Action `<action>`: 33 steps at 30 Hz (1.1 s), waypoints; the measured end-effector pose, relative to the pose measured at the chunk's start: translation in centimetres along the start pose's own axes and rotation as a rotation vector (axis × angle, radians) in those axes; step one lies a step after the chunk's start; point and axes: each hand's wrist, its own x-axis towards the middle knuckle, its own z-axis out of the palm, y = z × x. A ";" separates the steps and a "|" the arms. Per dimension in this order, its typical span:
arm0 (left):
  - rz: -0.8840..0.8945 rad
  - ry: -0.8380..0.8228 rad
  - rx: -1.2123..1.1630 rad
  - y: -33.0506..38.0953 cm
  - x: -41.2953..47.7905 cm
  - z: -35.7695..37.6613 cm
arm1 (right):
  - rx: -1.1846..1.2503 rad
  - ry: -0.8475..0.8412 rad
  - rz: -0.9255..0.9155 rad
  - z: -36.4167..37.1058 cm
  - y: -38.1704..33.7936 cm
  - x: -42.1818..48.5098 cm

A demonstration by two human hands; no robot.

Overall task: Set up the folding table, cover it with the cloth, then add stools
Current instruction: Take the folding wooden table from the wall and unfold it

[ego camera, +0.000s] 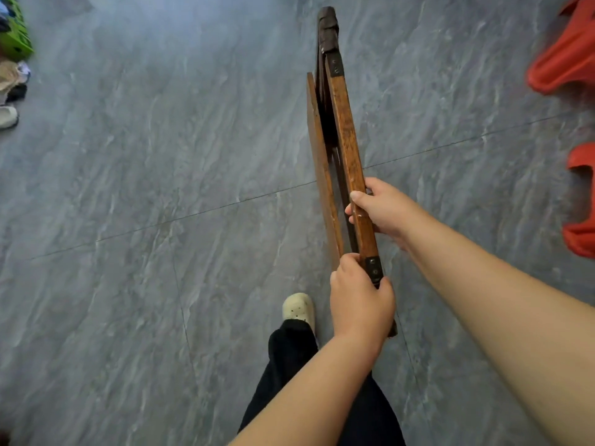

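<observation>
**Ann:** Where is the folding table?

**Ben:** The person holds the folding table [346, 140] in both hands, over the grey floor [161, 156]. It is folded flat and shows its thin side. It points away from the person, toward the far edge of the floor.

**Ann:** Does it touch the floor?

**Ben:** One cannot tell. Its far end is dark, and where it sits is not clear.

**Ann:** What does the left hand do?

**Ben:** The left hand [360, 304] grips the near end. Its fingers curl round the wood, right by a black metal plate. The back of the hand faces up. The arm comes up from the bottom edge of the view.

**Ann:** And the right hand?

**Ben:** The right hand [383, 207] holds the top wooden bar a bit farther along. Its thumb [357, 197] lies across the bar, and its fingers wrap round the far side. The arm reaches in from the right and is nearly straight. The two hands are near each other but apart.

**Ann:** What else is there?

**Ben:** Orange stools [563, 59] stand by the right edge of the floor, well apart from the table. A cream shoe [297, 309] and a black trouser leg [289, 365] show just below the left hand. A green box [14, 37] sits at the far left corner.
</observation>
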 end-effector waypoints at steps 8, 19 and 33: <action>0.085 -0.154 -0.097 -0.3 1.2 0.8 | -0.034 0.004 -0.048 -1.8 0.7 0.5; 0.630 -0.340 0.442 -2.2 7.4 -2.1 | 0.095 -0.207 -0.100 -4.6 3.1 2.5; 0.858 -0.444 1.347 -4.3 16.7 0.1 | 0.130 -0.315 -0.091 -7.8 4.3 4.0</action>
